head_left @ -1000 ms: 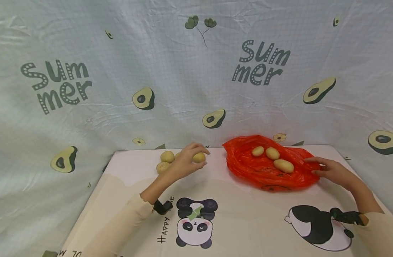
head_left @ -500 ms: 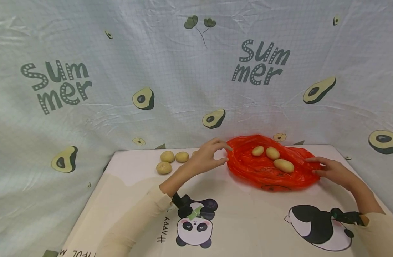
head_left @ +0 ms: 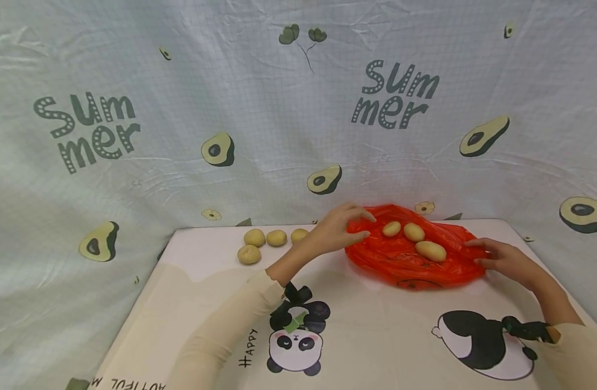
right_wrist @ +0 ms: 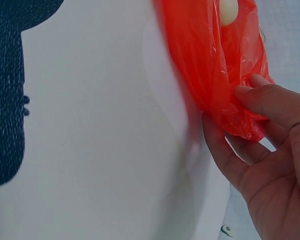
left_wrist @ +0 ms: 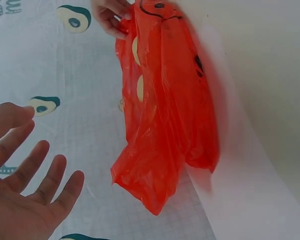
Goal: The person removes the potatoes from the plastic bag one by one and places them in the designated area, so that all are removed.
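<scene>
A red plastic bag (head_left: 401, 268) lies spread out with its mouth open, and three potatoes (head_left: 431, 251) show inside it. My right hand (head_left: 510, 262) holds the bag's right edge; in the right wrist view the thumb lies over the film and the fingers behind it. My left hand (head_left: 335, 230) is held at the bag's left rim, overlapping it in the head view. Its fingers (left_wrist: 52, 177) are spread and loosely bent, with nothing between them in the left wrist view. To its left, several more potatoes (head_left: 276, 238) rest on the table.
The table (head_left: 376, 336) has a pale cover printed with a panda and lettering. Behind its far edge hangs a light curtain (head_left: 279, 108) with avocado prints. The loose potatoes sit near the far left part of the table.
My left hand has moved right, from over the loose potatoes to the bag's left rim, leaving those potatoes in view. My right hand has stayed at the bag's right edge.
</scene>
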The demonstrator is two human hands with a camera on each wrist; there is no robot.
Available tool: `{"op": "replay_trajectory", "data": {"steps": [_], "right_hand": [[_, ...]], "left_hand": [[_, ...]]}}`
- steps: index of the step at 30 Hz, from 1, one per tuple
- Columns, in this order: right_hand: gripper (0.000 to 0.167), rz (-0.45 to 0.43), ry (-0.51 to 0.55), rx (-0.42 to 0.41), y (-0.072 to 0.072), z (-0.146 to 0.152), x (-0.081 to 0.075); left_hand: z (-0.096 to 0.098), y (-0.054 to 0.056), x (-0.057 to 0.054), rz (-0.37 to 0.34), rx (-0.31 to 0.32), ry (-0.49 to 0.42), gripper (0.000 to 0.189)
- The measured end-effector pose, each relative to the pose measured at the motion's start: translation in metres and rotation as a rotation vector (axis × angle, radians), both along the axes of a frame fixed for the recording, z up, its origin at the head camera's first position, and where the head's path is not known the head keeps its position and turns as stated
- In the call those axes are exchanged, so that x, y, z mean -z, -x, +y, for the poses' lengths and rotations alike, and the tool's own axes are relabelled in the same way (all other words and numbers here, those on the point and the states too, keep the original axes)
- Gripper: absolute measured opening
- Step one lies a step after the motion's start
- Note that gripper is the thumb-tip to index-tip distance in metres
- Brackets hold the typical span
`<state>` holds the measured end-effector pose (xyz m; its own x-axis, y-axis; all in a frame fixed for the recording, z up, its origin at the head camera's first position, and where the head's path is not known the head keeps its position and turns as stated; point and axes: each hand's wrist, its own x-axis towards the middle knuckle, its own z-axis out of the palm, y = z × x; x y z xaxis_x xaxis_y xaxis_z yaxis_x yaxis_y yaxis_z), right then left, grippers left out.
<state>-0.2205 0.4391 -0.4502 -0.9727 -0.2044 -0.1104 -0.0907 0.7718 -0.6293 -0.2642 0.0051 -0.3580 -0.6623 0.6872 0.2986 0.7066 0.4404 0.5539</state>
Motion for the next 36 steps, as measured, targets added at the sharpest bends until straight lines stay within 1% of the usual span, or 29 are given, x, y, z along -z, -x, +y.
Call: {"op": "replay_trajectory", "data": {"steps": [5, 14, 17, 21, 28, 30, 36], "right_hand": [[0.051, -0.008, 0.007, -0.004, 0.0, 0.001, 0.001], [0.055, -0.019, 0.034, -0.007, 0.001, 0.002, 0.001], [0.055, -0.025, 0.035, -0.004, 0.0, 0.002, 0.0], [0.056, -0.03, 0.041, -0.003, 0.0, 0.002, 0.0], [0.057, -0.039, 0.061, -0.007, -0.003, 0.001, -0.001], [0.058, -0.043, 0.061, -0.009, -0.004, 0.0, -0.001], [0.057, -0.024, 0.053, -0.026, -0.005, 0.001, -0.002]], "left_hand": [[0.01, 0.005, 0.001, -0.013, 0.008, 0.001, 0.027], [0.035, 0.014, -0.002, -0.016, -0.008, 0.071, 0.028], [0.043, 0.015, -0.005, -0.026, 0.006, 0.091, 0.029], [0.052, 0.021, -0.007, -0.044, 0.028, 0.123, 0.03], [0.072, 0.037, -0.002, -0.091, 0.08, 0.19, 0.035], [0.077, 0.041, 0.0, -0.101, 0.08, 0.199, 0.035], [0.088, 0.046, 0.001, -0.131, 0.094, 0.201, 0.034]]}}
